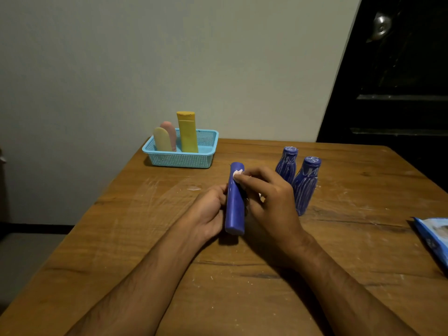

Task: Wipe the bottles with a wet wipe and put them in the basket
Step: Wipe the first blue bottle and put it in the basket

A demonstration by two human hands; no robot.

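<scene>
- Left hand [211,209] at the centre of the frame, fingers curled round the lower part of a plain blue bottle [234,202], gripping it from the left.
- Right hand [269,202] just to the right of the same bottle, fingertips pinching a small white wet wipe [237,175] and pressing it on the upper part of the bottle.
- Blue bottle held between both hands, long and smooth, pointing toward the top of the frame, lower end close above the table.
- Two more blue bottles [297,177] with pale streaks standing upright right of centre, touching or nearly touching each other, just beyond the right hand.
- Light blue mesh basket [206,158] above centre, well apart from the hands, holding a yellow bottle [187,132], a pink one [169,132] and a cream one [162,139], all upright.
- Blue packet [434,236] at the right edge, partly cut off.
- Wooden table [145,238] with white smears and scratches; pale wall [145,57] behind, dark door [400,69] at the upper right.
</scene>
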